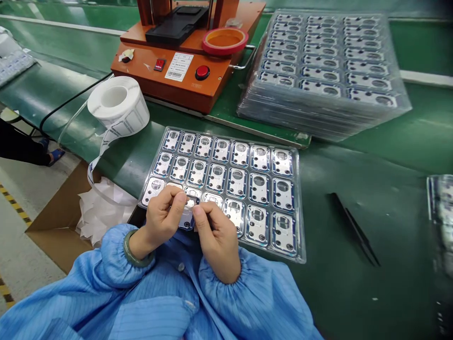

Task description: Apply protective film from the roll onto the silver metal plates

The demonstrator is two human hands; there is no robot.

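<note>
A small silver plate with a dark blue edge is held between both hands above the near left part of a clear plastic tray. My left hand pinches its left upper side with thumb and fingers. My right hand is closed on its right side, thumb on the edge. Rows of similar silver plates lie in the tray's pockets; the hands hide some of the front row. To the right, black tweezers rest on the green table.
Behind the tray are a label roll, an orange machine with red tape on it, and a tall stack of filled trays. A cardboard box holds white paper at left. A person's feet show beyond.
</note>
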